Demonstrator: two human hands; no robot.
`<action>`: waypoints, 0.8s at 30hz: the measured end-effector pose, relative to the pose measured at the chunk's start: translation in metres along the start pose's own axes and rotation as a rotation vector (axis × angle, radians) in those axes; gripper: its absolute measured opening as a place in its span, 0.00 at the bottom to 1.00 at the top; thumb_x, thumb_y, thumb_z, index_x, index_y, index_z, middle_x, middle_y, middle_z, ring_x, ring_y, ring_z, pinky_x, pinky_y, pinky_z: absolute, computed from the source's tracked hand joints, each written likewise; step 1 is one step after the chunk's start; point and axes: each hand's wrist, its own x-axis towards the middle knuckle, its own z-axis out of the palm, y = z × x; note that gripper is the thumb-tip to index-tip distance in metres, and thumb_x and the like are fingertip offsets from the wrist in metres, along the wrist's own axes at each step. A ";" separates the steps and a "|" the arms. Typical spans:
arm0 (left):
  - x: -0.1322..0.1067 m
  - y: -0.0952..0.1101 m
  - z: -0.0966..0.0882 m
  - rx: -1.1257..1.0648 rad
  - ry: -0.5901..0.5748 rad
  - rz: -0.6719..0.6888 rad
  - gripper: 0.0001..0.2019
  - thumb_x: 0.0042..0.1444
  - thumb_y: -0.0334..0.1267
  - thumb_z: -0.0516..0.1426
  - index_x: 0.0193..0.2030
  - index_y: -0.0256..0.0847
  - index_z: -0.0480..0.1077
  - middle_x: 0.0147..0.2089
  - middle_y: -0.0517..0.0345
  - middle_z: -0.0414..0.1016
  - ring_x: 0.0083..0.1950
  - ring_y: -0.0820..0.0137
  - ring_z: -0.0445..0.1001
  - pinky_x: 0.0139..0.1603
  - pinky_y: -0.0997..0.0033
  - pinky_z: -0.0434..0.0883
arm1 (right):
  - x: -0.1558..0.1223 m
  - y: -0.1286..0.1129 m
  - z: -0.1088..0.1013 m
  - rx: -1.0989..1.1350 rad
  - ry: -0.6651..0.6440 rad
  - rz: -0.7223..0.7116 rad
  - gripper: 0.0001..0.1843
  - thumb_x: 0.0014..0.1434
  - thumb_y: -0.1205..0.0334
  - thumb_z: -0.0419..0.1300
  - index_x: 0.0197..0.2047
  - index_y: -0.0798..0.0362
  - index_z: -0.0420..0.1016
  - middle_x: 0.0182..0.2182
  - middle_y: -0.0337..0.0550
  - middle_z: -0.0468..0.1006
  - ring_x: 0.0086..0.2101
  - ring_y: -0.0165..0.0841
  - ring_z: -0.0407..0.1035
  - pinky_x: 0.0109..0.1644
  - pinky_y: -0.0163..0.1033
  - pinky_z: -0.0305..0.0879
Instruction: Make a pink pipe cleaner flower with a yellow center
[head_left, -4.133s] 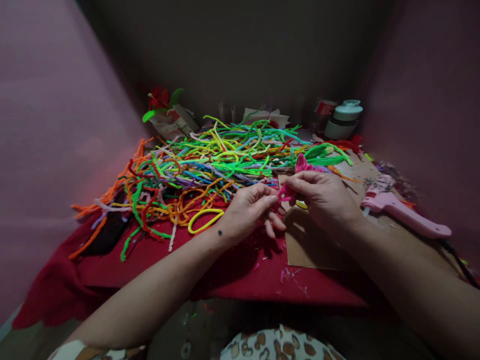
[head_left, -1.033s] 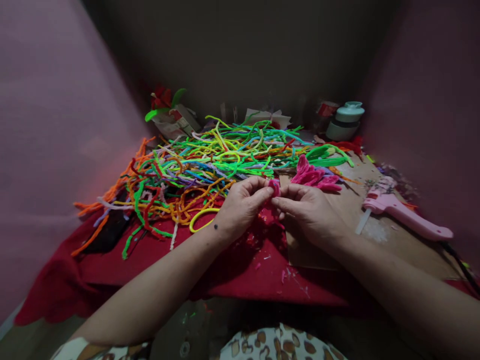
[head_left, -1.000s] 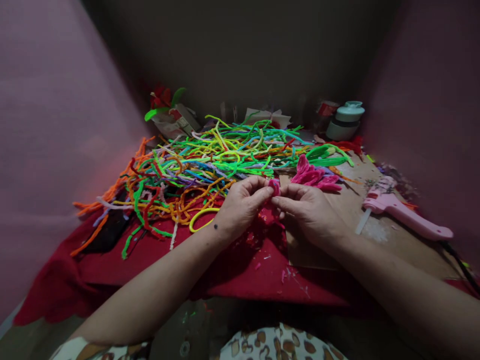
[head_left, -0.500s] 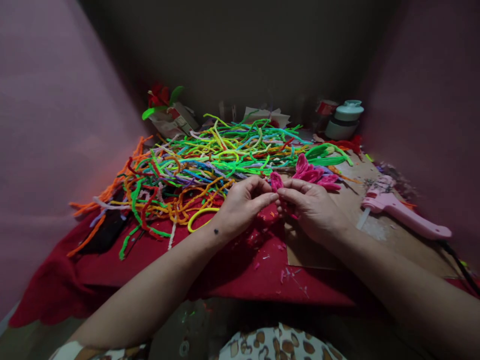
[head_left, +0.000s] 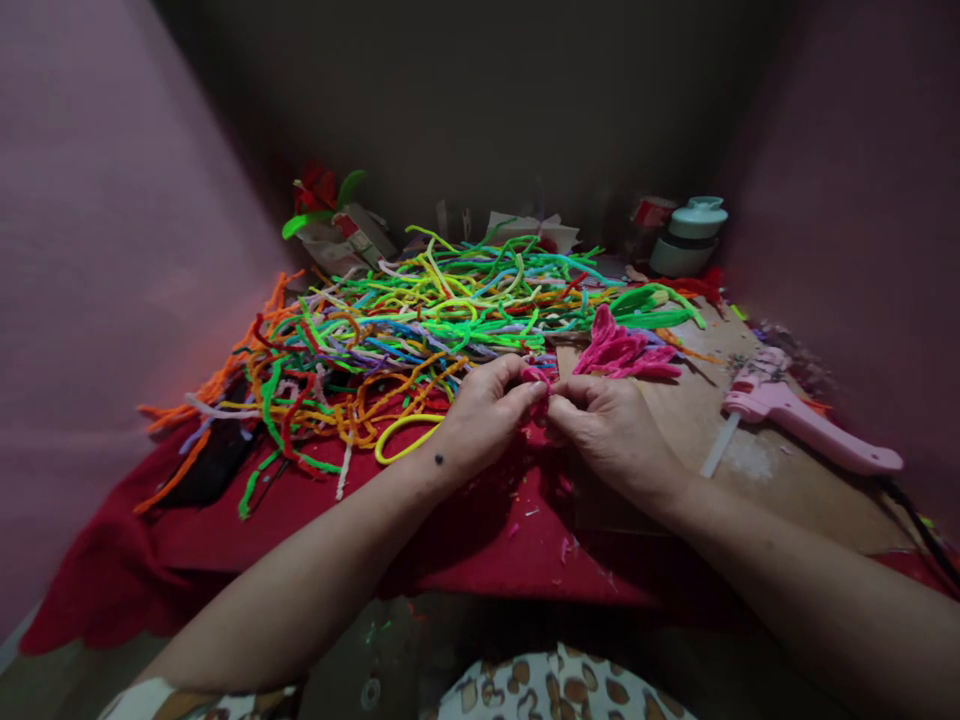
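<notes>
Between my fingertips is a small looped piece of pink pipe cleaner (head_left: 537, 380). My left hand (head_left: 487, 405) pinches its left side with thumb and forefinger. From the right, my right hand (head_left: 607, 425) is closed on its other side, with the fingertips almost meeting the left ones. Part of the piece is hidden by the fingers. Just beyond my right hand lie several pink pipe cleaner petals (head_left: 622, 350), resting on a brown board (head_left: 675, 390).
A tangled heap of coloured pipe cleaners (head_left: 450, 300) spreads over the red cloth (head_left: 465, 545). At right lies a pink glue gun (head_left: 810, 415) with a glue stick and cord. Behind stand a lidded jar (head_left: 690, 235) and a red flower (head_left: 319, 190). Pink scraps dot the cloth.
The pink piece has turned from a petal standing upright to a lower open loop. My right hand has dropped slightly and rotated, its fingers now more curled.
</notes>
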 end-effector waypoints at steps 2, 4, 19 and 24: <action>0.001 -0.002 -0.001 -0.041 -0.045 -0.015 0.05 0.48 0.33 0.56 0.26 0.35 0.65 0.23 0.66 0.62 0.24 0.80 0.58 0.25 0.79 0.57 | 0.000 0.000 0.000 -0.054 0.017 -0.014 0.11 0.51 0.65 0.52 0.19 0.55 0.68 0.16 0.36 0.64 0.20 0.26 0.56 0.23 0.33 0.51; 0.001 -0.004 -0.003 -0.093 -0.110 -0.044 0.05 0.48 0.33 0.57 0.27 0.36 0.64 0.23 0.66 0.62 0.23 0.80 0.59 0.25 0.79 0.58 | -0.001 0.000 0.000 -0.065 0.005 0.007 0.11 0.51 0.65 0.52 0.19 0.55 0.68 0.16 0.37 0.66 0.19 0.26 0.58 0.23 0.33 0.53; 0.008 -0.008 -0.015 0.188 -0.052 0.276 0.04 0.52 0.34 0.56 0.34 0.38 0.69 0.29 0.61 0.69 0.28 0.76 0.66 0.31 0.76 0.64 | 0.006 0.001 -0.006 0.424 -0.197 0.273 0.07 0.46 0.64 0.59 0.20 0.57 0.67 0.14 0.34 0.66 0.15 0.23 0.57 0.19 0.31 0.50; 0.009 -0.008 -0.020 0.399 -0.082 0.397 0.04 0.55 0.34 0.52 0.33 0.39 0.68 0.30 0.60 0.67 0.29 0.76 0.64 0.33 0.75 0.63 | 0.005 0.000 -0.007 0.386 -0.218 0.248 0.09 0.47 0.65 0.59 0.19 0.56 0.66 0.13 0.33 0.66 0.16 0.23 0.57 0.19 0.31 0.50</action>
